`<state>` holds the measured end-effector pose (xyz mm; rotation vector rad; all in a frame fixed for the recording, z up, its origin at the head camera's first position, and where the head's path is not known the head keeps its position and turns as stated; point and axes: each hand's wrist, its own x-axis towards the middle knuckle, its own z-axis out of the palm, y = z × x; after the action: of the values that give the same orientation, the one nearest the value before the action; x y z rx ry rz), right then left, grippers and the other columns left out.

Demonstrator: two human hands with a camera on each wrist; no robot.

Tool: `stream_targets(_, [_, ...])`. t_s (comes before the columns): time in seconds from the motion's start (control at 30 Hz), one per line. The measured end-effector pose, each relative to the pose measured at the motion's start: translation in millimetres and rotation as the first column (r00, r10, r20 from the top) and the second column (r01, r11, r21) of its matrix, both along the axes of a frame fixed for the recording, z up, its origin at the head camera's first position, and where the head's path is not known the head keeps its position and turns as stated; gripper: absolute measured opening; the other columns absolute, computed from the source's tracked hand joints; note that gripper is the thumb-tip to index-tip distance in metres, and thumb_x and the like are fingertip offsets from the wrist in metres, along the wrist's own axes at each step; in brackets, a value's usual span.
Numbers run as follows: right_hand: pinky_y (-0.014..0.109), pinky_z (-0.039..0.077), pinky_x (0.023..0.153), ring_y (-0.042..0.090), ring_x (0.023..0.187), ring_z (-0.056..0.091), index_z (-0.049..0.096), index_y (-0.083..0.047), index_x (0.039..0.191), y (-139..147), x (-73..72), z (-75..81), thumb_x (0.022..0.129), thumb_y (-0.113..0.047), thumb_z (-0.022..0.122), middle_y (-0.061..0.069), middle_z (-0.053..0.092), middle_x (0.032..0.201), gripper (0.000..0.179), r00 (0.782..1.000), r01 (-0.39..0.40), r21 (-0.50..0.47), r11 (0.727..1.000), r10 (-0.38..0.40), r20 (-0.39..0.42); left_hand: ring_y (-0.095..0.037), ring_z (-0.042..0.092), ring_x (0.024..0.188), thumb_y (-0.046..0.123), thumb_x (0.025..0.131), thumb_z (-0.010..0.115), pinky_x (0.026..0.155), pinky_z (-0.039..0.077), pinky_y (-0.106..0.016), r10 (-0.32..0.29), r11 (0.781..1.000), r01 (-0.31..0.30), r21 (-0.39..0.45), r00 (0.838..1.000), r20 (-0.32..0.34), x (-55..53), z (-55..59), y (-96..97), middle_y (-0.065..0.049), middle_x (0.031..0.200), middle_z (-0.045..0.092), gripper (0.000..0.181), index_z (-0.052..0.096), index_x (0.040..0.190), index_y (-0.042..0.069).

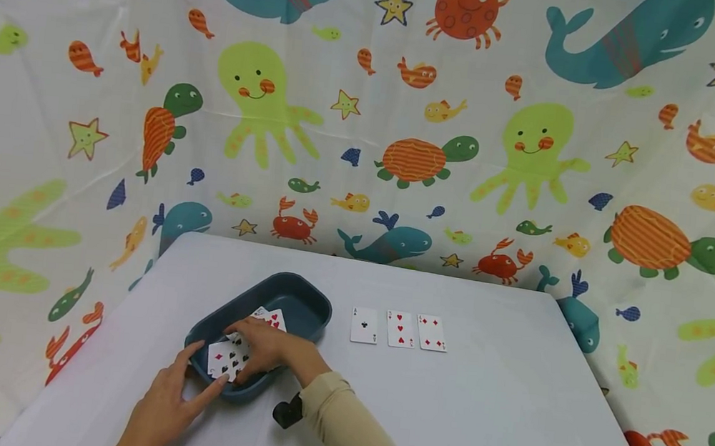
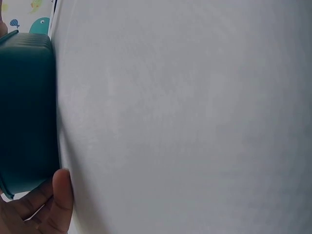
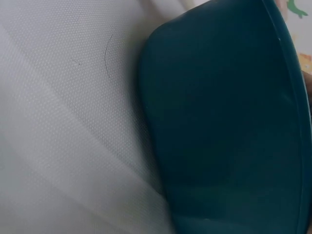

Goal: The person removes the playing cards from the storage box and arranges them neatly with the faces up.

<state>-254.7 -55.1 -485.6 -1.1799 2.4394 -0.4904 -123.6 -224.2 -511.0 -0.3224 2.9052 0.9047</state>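
Observation:
A dark teal plastic tub [image 1: 289,288] holds a loose heap of playing cards [image 1: 219,360], some face up with red and black pips. My left hand [image 1: 162,402] holds the tub's near left end, thumb and fingers spread around its corner. In the left wrist view, the left hand's fingers [image 2: 61,200] lie against the tub wall [image 2: 27,112]. My right hand [image 1: 264,347] reaches down into the tub and grips cards between thumb and fingers; how many is hidden. The right wrist view shows mostly the tub's outer wall [image 3: 224,117].
Face up in a row to the right of the tub lie an ace of clubs [image 1: 364,325], a heart card [image 1: 400,329] and a diamond card [image 1: 432,333]. A black strap piece [image 1: 287,411] shows by the right wrist. A sea-animal curtain [image 1: 352,143] hangs behind the white table [image 1: 507,410].

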Motion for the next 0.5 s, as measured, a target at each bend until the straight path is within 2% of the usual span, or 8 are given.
stream_targets(0.17, [0.025,0.038,0.113,0.004,0.136,0.044,0.048,-0.026,0.149,-2.3,1.0,1.3,0.078,-0.033,0.091,-0.01,0.05,0.149,0.084,0.999,0.037,0.032,0.999,-0.037,0.006,-0.045,0.054,0.11,0.078,0.084,0.062,0.089,0.049,-0.071,0.0,1.0,-0.001,-0.005,1.0,-0.007,-0.2,0.8,0.1,-0.035,0.133,0.052,0.107,0.025,0.156,0.007])
stream_targets(0.37, [0.024,0.038,0.113,0.004,0.136,0.045,0.048,-0.026,0.149,-3.8,2.0,2.1,0.077,-0.036,0.091,-0.01,0.051,0.147,0.084,0.998,0.026,0.07,0.997,-0.022,-0.057,-0.049,0.053,0.115,0.078,0.084,0.062,0.091,0.046,-0.073,0.002,1.0,-0.002,-0.006,1.0,-0.003,-0.9,2.3,-0.1,-0.037,0.136,0.051,0.107,0.024,0.156,0.008])
stream_targets(0.5, [0.024,0.039,0.112,0.003,0.135,0.046,0.048,-0.028,0.149,-4.7,1.8,1.5,0.077,-0.036,0.092,-0.011,0.051,0.147,0.084,0.997,0.039,0.09,0.995,-0.033,-0.063,-0.047,0.053,0.115,0.077,0.085,0.062,0.091,0.046,-0.073,-0.003,1.0,0.003,0.001,1.0,0.0,-1.1,2.5,-0.5,-0.034,0.133,0.053,0.106,0.024,0.156,0.008])
